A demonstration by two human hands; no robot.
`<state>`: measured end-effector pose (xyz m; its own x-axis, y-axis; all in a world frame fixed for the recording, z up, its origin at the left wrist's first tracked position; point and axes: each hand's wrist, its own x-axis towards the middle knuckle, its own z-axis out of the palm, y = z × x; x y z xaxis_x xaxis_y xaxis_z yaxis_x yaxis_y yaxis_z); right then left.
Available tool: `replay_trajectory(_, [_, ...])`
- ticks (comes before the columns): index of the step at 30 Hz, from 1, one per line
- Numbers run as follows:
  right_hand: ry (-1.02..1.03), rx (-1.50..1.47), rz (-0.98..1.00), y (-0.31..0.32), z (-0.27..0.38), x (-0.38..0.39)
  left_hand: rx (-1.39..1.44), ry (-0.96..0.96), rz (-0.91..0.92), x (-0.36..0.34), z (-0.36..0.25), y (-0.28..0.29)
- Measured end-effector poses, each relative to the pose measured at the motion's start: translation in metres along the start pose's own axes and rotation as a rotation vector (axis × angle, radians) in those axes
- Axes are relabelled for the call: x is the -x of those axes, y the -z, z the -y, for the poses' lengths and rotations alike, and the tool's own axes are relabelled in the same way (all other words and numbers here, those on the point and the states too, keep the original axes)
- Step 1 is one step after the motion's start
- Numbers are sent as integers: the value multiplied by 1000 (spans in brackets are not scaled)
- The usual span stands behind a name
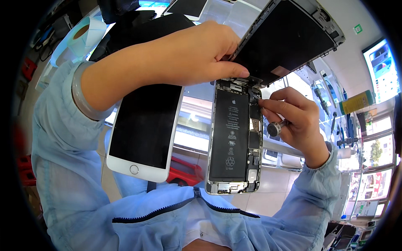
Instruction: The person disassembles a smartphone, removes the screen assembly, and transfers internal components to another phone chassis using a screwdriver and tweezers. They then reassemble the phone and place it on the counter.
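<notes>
An opened smartphone body (pixel 230 136) lies in the middle, with its long black battery, circuit board and small metal parts exposed. Its detached-side screen panel (pixel 289 35) is tilted up at the phone's top end, black inner face toward me. My left hand (pixel 213 54) is closed on the panel's lower left edge, the thumb against its corner. My right hand (pixel 295 117) is closed round a screwdriver (pixel 274 129), whose round knurled end sticks out below the fingers. The thumb and index fingertips pinch at the body's upper right edge; what lies between them is too small to make out.
A second phone (pixel 144 129), white with a dark screen and round button, lies left of the open one. A label roll (pixel 79 35) stands at the upper left. A yellow-green cylinder (pixel 356 102) and a lit screen (pixel 381 69) are at right; a red stool (pixel 184 169) is below.
</notes>
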<state>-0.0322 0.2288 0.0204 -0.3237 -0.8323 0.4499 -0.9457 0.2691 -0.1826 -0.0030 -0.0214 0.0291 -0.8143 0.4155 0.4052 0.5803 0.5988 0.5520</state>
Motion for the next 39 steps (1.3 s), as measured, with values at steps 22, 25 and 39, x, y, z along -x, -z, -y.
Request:
replay_trajectory(22, [-85,-104,18,1,-1,-2,-4,-29,11,-1,1,-1])
replay_trajectory(25, [-19,-32,27,-1,-1,-3,-16,-31,14,0,0,-1])
replay_trajectory(39, [-8,-172,-643,35,5,-1,64,-213,148,-1,11,-3])
